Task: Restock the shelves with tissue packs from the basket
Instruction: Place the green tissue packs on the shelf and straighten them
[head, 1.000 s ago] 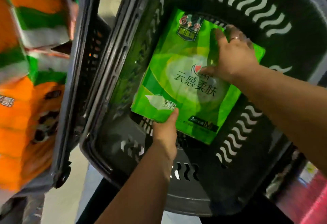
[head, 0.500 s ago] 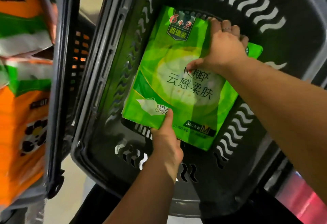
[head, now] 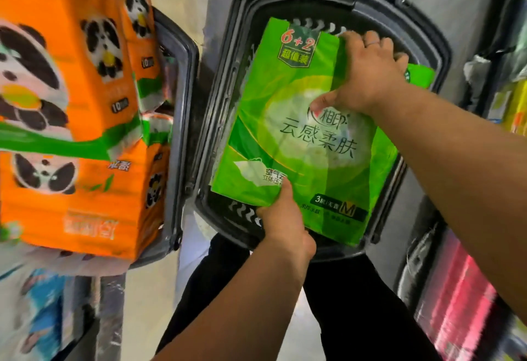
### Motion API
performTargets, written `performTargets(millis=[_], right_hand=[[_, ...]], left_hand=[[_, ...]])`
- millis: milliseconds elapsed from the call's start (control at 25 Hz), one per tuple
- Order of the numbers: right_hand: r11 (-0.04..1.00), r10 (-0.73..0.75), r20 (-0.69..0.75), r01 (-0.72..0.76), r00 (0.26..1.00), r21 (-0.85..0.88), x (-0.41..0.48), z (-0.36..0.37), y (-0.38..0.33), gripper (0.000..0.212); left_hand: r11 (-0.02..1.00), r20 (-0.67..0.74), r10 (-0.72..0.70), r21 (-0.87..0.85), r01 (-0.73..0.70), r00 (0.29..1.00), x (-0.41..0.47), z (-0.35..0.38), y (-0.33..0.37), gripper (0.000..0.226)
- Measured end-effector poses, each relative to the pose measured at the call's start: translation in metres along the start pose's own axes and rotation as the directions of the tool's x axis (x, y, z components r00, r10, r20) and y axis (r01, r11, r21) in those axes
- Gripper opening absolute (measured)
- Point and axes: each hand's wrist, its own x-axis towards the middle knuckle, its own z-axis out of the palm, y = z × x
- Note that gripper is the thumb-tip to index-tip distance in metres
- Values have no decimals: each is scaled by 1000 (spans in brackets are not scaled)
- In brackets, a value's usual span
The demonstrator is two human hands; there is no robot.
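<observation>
Item: one green tissue pack [head: 302,138], glossy wrapper, printed with a red "6+2" badge at the top, dark Chinese lettering across the middle and an "M" mark near the lower edge. Location: within the opening of a dark plastic basket [head: 221,98], face toward the camera, tilted so that its lower right corner overlapped the near rim; whether its back rested on the basket floor could not be told. Left hand [head: 282,218]: held the pack at its lower left edge, thumb laid flat on the printed face, the remaining fingers tucked behind the wrapper and hidden. Right hand [head: 368,75]: gripped the upper right part of the pack, fingers curled over the top edge, thumb pressed against the face just above the lettering; a thin ring [head: 372,43] showed on one finger. Basket walls: pierced with wavy slots, visible above the pack and beside the left hand. To the left, just beside this basket: a second dark basket [head: 182,138], seen edge-on, filled with large orange packs [head: 71,104] bearing panda pictures and a green band. Below the hands: the person's black trousers [head: 356,303]. At the right edge: blurred shelving holding red wrapped goods [head: 459,303] and, higher up, yellow goods [head: 516,109]; their labels were too blurred to read. Pale floor [head: 148,303] showed between the two baskets.
</observation>
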Motion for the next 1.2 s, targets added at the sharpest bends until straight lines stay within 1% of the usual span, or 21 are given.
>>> performTargets(millis=[80,120,160,240,280,320,360,440,480,560,680,720,800,840,960,1040,1080,1200], right_hand=[[997,52,-34,-50,998,58,-34,-34,-5,133],[992,80,-52,-74,995,101,-52,-50,-7,133],[983,111,-74,-99,991,154,-73,-63,-8,133],[952,185,-116,-148,976,270,-113,-88,-11,133],[930,223,-132,-170,966,326,-132,-99,-14,131],[908,258,-145,-189,955,374,-152,-112,-22,128],[890,287,-154,-204,946,407,-171,-124,-30,125],[860,305,-165,-197,938,471,-207,-148,-42,120],[842,289,-169,-166,942,513,-223,-158,-49,116],[805,251,-177,-104,952,584,-249,-172,-60,109],[762,208,-244,-1,947,648,-285,-189,-79,102],[748,195,-266,33,944,663,-296,-195,-87,100],[717,160,-306,103,939,690,-314,-207,-107,99],[706,132,-320,138,938,695,-320,-215,-118,100],[691,1,-330,238,944,682,-331,-236,-143,104],[674,-143,-362,359,921,646,-335,-253,-159,102],[660,-201,-378,410,904,629,-340,-262,-168,102],[610,-341,-420,538,841,582,-353,-286,-196,102]], left_hand=[[990,12,113,84,-113,994,-36,-20,8,85],[976,12,186,116,-186,983,-56,-30,14,83],[959,14,251,136,-250,968,-75,-41,20,77],[929,8,354,111,-353,935,-116,-60,34,57],[905,13,410,121,-408,912,-134,-70,43,50],[872,37,467,150,-467,884,-153,-84,55,49],[844,76,506,162,-512,859,-173,-97,66,52],[811,157,533,184,-555,831,-211,-126,87,66],[796,197,546,180,-578,814,-228,-142,98,67],[741,264,595,185,-645,759,-262,-172,119,52],[579,302,728,209,-788,615,-310,-213,148,43],[522,310,764,216,-825,565,-322,-225,157,43],[413,310,822,254,-875,478,-349,-247,175,52],[369,282,849,288,-883,447,-360,-258,184,58],[290,173,917,330,-899,359,-378,-289,200,73],[239,91,953,368,-898,291,-402,-309,203,82],[220,57,965,362,-906,257,-415,-320,202,81],[166,-47,986,341,-925,159,-456,-355,195,69]])
